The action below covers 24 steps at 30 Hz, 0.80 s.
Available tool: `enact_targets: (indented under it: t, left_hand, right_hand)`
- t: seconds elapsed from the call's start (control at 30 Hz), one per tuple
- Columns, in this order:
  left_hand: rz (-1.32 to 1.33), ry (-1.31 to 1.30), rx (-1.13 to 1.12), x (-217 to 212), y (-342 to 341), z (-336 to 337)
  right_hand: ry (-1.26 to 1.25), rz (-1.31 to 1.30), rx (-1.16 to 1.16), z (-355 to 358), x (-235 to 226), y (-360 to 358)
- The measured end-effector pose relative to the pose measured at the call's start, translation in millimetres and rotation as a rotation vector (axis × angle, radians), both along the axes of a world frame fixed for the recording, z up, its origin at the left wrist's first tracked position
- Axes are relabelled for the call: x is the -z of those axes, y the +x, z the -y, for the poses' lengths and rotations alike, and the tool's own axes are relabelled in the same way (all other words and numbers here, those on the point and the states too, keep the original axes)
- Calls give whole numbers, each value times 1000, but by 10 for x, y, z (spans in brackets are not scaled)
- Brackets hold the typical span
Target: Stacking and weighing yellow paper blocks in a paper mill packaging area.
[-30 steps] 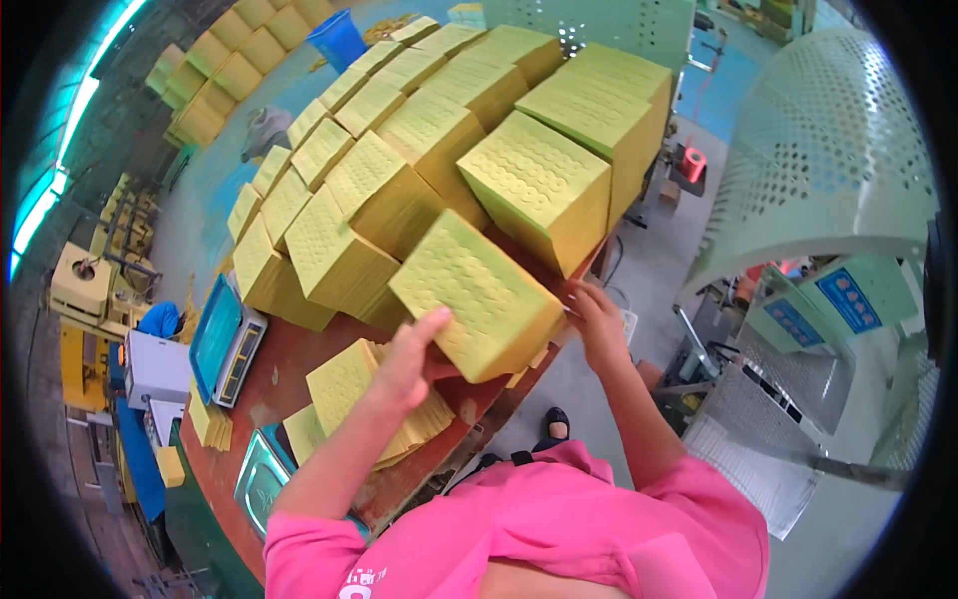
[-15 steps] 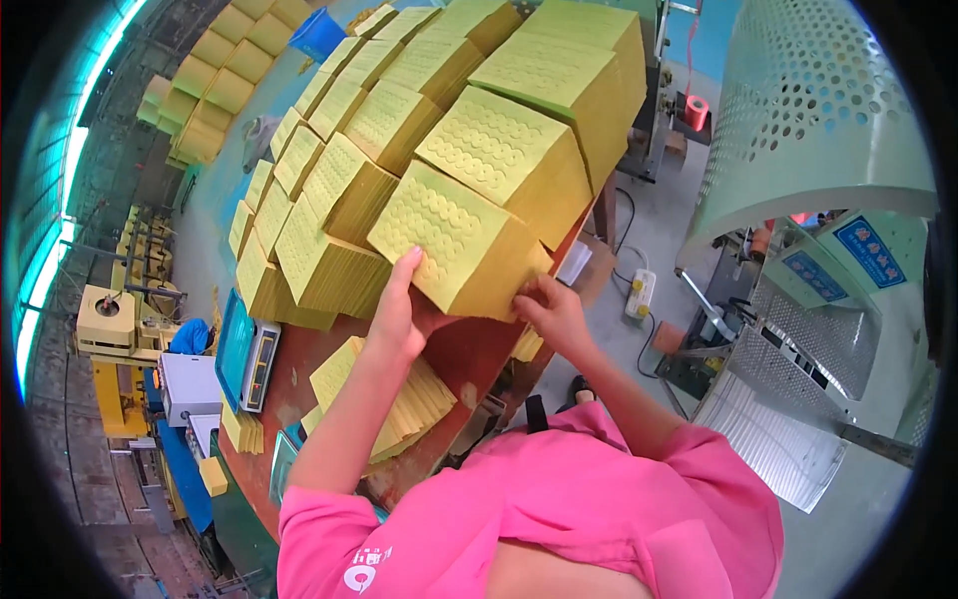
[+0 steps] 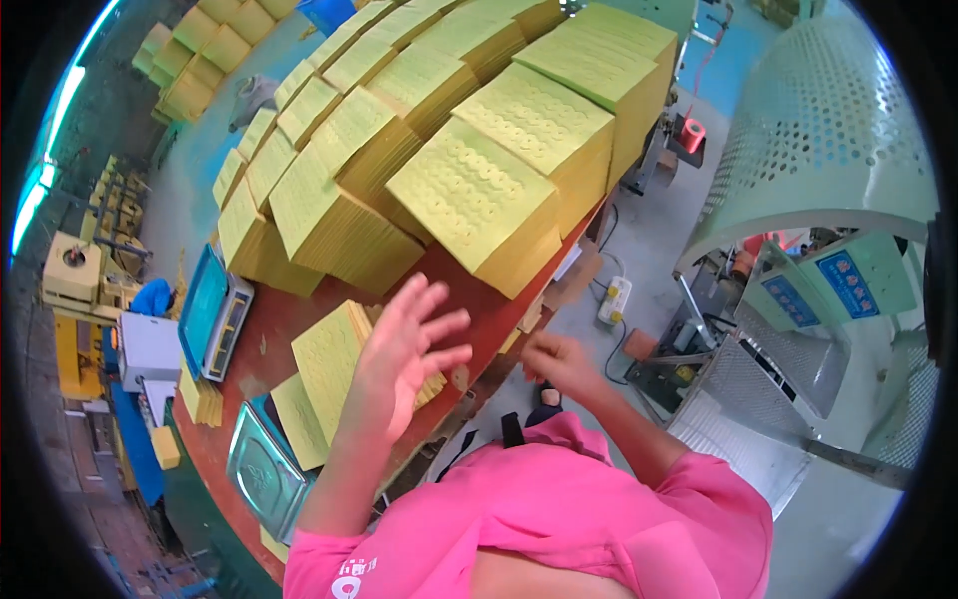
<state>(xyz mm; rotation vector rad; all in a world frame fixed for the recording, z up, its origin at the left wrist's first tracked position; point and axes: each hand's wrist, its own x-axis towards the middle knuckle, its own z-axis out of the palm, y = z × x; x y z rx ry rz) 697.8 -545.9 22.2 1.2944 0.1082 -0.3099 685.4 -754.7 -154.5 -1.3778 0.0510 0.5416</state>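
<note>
My left hand [image 3: 399, 354] is raised over the near part of the table with its fingers spread and nothing in it. Just behind and left of it lies a small fanned pile of yellow paper sheets [image 3: 327, 349], partly hidden by the hand. My right hand [image 3: 561, 364] is curled by the table's right edge, apart from the paper; its palm is hidden, so whatever it may hold cannot be made out. Beyond both hands stands the nearest tall stack of embossed yellow paper [image 3: 474, 190], touched by neither. More such stacks [image 3: 344, 140] fill the table behind it.
On the left of the red-brown table [image 3: 269, 344] stands a scale with a blue tray [image 3: 203, 299]; nearer lies a turquoise metal pan [image 3: 264, 464]. A perforated machine guard [image 3: 798, 140] rises on the right. A power strip [image 3: 615, 299] and cables lie on the floor.
Both hands have let go of the nearest paper stack and drawn back toward me. My left hand has opened its fingers over the small pile. The view has shifted slightly.
</note>
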Motion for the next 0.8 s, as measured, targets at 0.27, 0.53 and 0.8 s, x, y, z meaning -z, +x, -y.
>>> enact_targets:
  t: [0.27, 0.53, 0.8]
  left_hand:
    - [96, -78, 18, -17, -1717, -1251]
    - [64, -41, -568, 318, -4126, -2680]
    - [-66, -7, -1131, 774, -5541, -3578]
  right_hand:
    - [-79, 186, -836, -1173, -204, -780]
    - [33, 103, -1139, -3054, -434, -2106]
    - [108, 11, -1395, -4273, -520, -3419]
